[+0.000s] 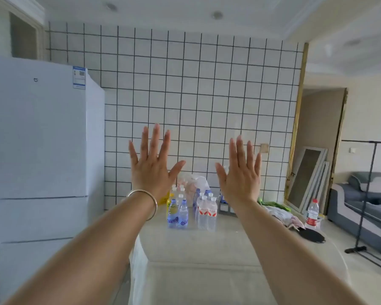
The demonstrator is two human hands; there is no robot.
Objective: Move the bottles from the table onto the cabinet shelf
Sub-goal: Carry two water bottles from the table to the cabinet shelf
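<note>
Bare forearms reach forward from the near edge, both raised above the table (207,249). Left hand (151,167): back toward the camera, fingers straight and spread wide, thumb angled out to the right, holding nothing. A metal bangle (148,200) circles the left wrist. Right hand (240,170): same pose, fingers straight and a little closer together, thumb out to the left, holding nothing. The two hands are level with each other, well apart, palms facing the white tiled wall (196,95).

Bottles (191,210): a cluster stands upright at the far end of the table, seen between the two wrists. On the left of the cluster are blue-labelled ones, on the right clear ones with red-and-white labels; more stand behind, partly hidden. Neither hand touches any of them. One larger red-labelled bottle (312,213) stands alone at the far right of the table, just beside a dark round object (312,235) and crumpled cloth (279,213).

White fridge (37,139) stands at the left, beside the table. Grey sofa (365,205) at far right, with a black rack (370,194) in front of it.
</note>
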